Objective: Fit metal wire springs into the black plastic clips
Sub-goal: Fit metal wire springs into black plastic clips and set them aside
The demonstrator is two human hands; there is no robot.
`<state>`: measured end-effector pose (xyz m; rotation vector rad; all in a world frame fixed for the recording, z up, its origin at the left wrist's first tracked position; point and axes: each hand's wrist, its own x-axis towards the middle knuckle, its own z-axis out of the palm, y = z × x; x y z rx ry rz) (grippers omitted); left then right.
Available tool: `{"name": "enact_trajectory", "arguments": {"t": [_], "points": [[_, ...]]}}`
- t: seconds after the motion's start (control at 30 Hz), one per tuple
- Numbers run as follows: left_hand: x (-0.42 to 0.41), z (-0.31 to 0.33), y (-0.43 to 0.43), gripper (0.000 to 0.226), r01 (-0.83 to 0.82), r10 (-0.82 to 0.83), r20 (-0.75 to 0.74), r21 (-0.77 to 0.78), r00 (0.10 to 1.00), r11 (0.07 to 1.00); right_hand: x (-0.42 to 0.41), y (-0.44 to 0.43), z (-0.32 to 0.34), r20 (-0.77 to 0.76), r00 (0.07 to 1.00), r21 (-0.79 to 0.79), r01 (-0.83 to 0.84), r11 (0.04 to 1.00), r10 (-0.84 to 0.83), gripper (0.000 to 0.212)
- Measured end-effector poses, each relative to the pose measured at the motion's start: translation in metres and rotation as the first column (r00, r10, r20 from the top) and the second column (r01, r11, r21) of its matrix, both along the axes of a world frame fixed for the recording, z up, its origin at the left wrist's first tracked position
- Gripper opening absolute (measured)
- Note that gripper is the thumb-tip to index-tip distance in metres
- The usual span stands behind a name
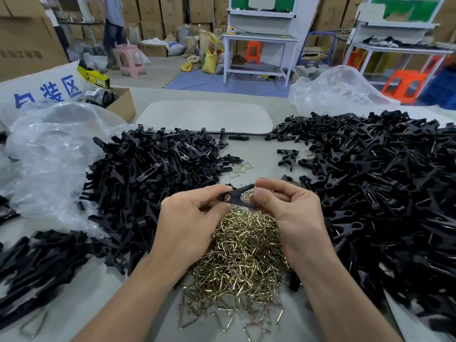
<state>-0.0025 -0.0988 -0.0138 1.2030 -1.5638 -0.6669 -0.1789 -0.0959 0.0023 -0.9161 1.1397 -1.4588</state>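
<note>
Bright even overhead light, soft faint shadows; wide-angle bending at edges, corners blurred, centre sharp

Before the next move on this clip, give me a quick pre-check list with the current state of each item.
1. Pinch by left hand on held clip: ok.
2. Pinch by right hand on the clip's other end: ok.
3. Spring seated in held clip: cannot tell; fingers and the wires behind it confuse the view.
4. The spring pile lies directly under both hands, likely in reach: ok.
5. Bare table beside the right clip pile for setting down: ok.
</note>
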Motion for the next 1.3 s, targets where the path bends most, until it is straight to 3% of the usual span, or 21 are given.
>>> {"name": "enact_trajectory", "arguments": {"t": [0.23,0.37,0.57,0.73,0.9,1.0,1.1,1.3], "points": [[-0.003,-0.002,0.002,0.055,0.001,-0.001,0.012,0.016,1.0,1.0,0.001,-0.001,-0.002,0.004,1.0,-0.032,0.007,0.999,-0.006,0.02],[-0.002,-0.004,0.001,0.051,-0.002,0.002,0.002,-0.004,1.0,1.0,-0.001,-0.001,-0.001,-0.022,0.998,0.016,-0.061,0.998,0.061,0.036],[0.0,-0.004,-0.004,0.055,0.11,-0.116,-0.189,-0.043,0.975,0.993,0.001,0.003,0.007,0.267,0.912,0.135,-0.355,0.925,0.311,0.047],[-0.001,-0.007,-0.007,0.052,0.158,-0.169,-0.238,-0.063,0.956,0.985,0.004,0.007,0.008,0.392,0.776,0.072,-0.561,0.825,0.494,0.039],[-0.002,-0.009,-0.006,0.055,0.16,-0.163,-0.235,-0.032,0.958,0.987,0.004,0.006,0.007,0.402,0.769,0.047,-0.559,0.828,0.497,0.034],[-0.003,-0.008,-0.003,0.061,0.093,-0.099,-0.101,-0.063,0.99,0.994,0.008,0.006,0.007,0.344,0.818,0.075,-0.513,0.855,0.461,0.033],[0.005,-0.003,-0.01,0.049,-0.012,0.012,-0.009,-0.087,1.0,0.996,0.01,0.005,0.006,0.311,0.873,0.116,-0.426,0.897,0.375,0.044],[0.027,0.0,-0.023,0.029,-0.301,0.296,-0.129,-0.022,0.947,0.953,-0.002,-0.002,0.006,0.325,0.927,0.183,-0.257,0.949,0.188,0.047]]}}
